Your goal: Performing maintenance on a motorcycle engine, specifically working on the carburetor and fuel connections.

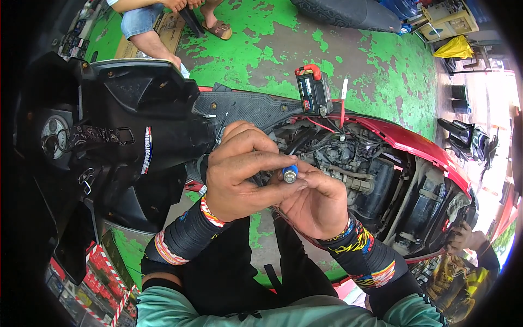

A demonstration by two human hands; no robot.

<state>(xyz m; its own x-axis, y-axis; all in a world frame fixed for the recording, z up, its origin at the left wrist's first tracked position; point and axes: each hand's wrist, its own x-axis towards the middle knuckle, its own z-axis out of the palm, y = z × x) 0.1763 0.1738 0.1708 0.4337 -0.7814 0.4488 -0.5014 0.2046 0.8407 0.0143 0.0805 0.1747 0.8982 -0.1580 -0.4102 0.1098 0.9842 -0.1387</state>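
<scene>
My left hand [239, 169] pinches a small blue cylindrical part with a round metal end [290, 174] between thumb and fingers. My right hand [318, 199] is cupped just beneath and behind it, fingertips at the same part; some of those fingers are hidden. Both hands are over the exposed engine bay [354, 163] of a red-bodied scooter, whose black front panels [136, 109] lie to the left. A battery [310, 90] with a red terminal cover and red lead sits upright on the scooter's far edge, above my hands.
A person's bare leg [152, 46] and sandalled foot are at the top left. A long black seat [346, 13] lies at the top. Another person's hand [462, 237] touches the scooter's rear at lower right. A parked scooter [468, 141] stands at the right, beyond worn green floor [381, 82].
</scene>
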